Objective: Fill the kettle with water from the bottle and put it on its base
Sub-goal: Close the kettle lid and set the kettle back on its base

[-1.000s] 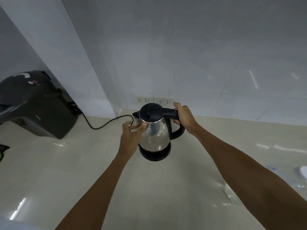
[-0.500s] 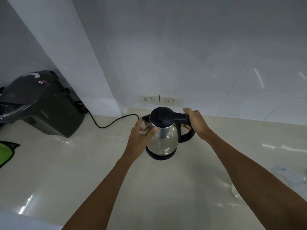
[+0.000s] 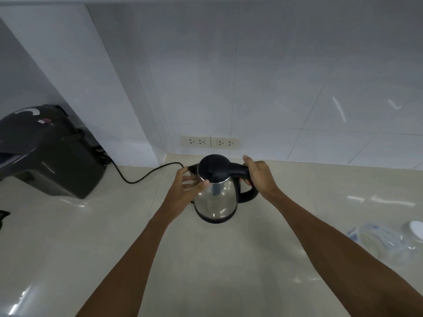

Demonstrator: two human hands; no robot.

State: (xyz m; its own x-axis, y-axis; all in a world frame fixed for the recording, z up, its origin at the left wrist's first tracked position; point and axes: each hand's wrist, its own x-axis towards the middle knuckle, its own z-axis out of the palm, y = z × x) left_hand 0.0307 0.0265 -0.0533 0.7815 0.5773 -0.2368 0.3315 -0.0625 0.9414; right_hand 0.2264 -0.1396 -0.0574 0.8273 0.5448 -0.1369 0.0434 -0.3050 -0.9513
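A steel kettle point(image 3: 217, 200) with a black lid and black handle stands upright on the pale counter, its lid shut, on a black base point(image 3: 216, 218) that shows as a dark ring under it. My right hand point(image 3: 259, 176) grips the handle at the top. My left hand point(image 3: 186, 187) rests against the kettle's left side near the spout, thumb on the steel body. A clear plastic water bottle point(image 3: 386, 242) with a white cap lies on its side at the right edge of the counter.
A large black appliance point(image 3: 49, 154) stands at the left in a wall recess. A black cord point(image 3: 142, 177) runs from there across the counter toward the kettle. Two wall sockets point(image 3: 211, 141) sit just behind the kettle. A dark object point(image 3: 3, 217) shows at the far left edge.
The kettle stays in both hands and has settled lower onto the counter; the view has shifted, so the bottle shows more fully at the right.
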